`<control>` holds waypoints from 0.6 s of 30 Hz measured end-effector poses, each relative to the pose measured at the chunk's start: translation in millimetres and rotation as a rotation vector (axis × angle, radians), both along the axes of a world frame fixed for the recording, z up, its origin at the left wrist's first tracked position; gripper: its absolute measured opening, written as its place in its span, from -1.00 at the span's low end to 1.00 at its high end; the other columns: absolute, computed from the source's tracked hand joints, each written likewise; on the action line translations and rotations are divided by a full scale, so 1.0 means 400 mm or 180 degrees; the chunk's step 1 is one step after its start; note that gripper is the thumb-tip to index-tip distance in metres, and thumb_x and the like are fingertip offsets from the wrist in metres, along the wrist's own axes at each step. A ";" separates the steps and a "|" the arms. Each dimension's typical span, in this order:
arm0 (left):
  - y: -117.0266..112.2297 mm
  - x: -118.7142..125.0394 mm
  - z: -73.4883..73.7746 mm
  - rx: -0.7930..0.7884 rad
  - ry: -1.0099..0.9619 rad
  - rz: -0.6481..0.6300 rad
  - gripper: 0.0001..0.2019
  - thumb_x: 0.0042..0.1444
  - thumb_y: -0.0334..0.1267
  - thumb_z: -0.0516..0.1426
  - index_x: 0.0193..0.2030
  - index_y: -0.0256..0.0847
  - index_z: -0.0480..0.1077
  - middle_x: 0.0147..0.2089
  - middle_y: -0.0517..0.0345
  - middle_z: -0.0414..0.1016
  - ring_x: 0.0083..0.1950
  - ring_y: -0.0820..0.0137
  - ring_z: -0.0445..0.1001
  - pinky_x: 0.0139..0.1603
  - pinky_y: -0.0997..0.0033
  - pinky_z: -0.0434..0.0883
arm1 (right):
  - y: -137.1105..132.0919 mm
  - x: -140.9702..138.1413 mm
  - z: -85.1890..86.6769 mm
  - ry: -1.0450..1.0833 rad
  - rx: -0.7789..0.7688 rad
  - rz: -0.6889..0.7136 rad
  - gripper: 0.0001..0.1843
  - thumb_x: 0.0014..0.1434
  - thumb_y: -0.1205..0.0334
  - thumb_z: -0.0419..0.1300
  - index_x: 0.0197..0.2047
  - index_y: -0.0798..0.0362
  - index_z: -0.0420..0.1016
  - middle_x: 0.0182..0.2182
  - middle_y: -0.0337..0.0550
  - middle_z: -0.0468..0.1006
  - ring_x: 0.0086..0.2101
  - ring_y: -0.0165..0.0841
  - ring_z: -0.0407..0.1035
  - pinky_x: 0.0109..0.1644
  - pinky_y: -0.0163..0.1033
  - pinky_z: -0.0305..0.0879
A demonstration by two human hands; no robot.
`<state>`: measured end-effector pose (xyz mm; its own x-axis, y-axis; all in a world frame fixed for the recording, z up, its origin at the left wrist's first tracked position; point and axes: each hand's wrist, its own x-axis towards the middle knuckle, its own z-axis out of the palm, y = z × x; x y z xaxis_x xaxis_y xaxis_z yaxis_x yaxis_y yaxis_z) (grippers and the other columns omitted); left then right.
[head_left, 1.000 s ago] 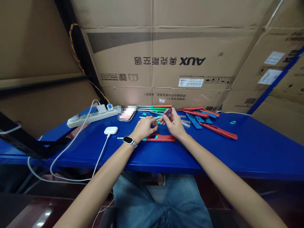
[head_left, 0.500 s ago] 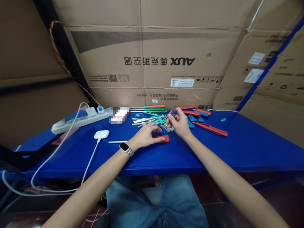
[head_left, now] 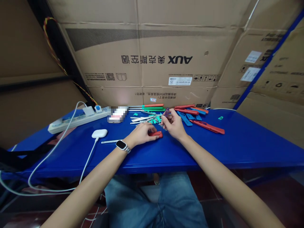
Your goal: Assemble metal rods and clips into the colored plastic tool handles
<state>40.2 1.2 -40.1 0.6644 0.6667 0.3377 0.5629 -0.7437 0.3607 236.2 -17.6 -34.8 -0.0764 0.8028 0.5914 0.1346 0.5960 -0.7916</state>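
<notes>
My left hand [head_left: 142, 134] is closed around a red plastic handle [head_left: 156, 134] low on the table, the fingers covering much of it. A silver metal rod [head_left: 110, 141] sticks out to the left from beneath that wrist, in line with the handle. Held upright in my right hand [head_left: 174, 124] is a small screwdriver [head_left: 167, 111] with a dark purple handle; its shaft is mostly hidden by the fingers. The right hand is just behind and to the right of the red handle's end. Behind both hands lies a pile of silver rods [head_left: 142, 119] and small green plastic pieces [head_left: 155, 119].
Several red and blue handles [head_left: 207, 126] lie at the right. Rods with orange and green grips [head_left: 154, 105] lie at the back. A blurred phone-like object [head_left: 117, 114], a white earbud case [head_left: 99, 133] on a cable and a power strip [head_left: 71, 121] are at the left. Cardboard [head_left: 156, 38] walls the back.
My left hand has closed more firmly on the red handle, which is shifted slightly left and tilted. My right hand has moved slightly left and down with the screwdriver. The whole view has shifted a little.
</notes>
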 end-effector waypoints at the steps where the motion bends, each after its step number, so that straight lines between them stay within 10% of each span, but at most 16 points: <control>1: 0.000 0.001 0.000 0.0001 0.0009 0.0001 -0.77 0.08 -0.05 0.29 -0.30 -0.17 0.52 -0.26 0.12 0.54 -0.21 0.28 0.46 -0.15 0.34 0.33 | 0.000 0.000 0.000 -0.0007 -0.0004 -0.0009 -0.67 0.25 -0.11 0.19 -0.22 -0.05 0.24 -0.51 -0.31 0.49 -0.60 -0.42 0.32 -0.53 -0.30 0.24; 18: 0.000 0.001 -0.004 0.0060 -0.0008 -0.0025 -0.74 0.10 0.00 0.27 -0.29 -0.17 0.54 -0.28 0.10 0.55 -0.19 0.25 0.48 -0.12 0.32 0.35 | -0.005 -0.005 0.000 -0.0284 -0.0024 -0.0044 -0.78 0.27 0.02 0.17 -0.20 -0.04 0.27 -0.50 -0.25 0.52 -0.54 -0.36 0.41 -0.47 -0.28 0.30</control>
<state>40.4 1.3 -41.8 0.6687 0.6550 0.3519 0.5562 -0.7547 0.3479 234.2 -19.5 -34.8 -0.1174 0.8085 0.5766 0.2129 0.5876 -0.7806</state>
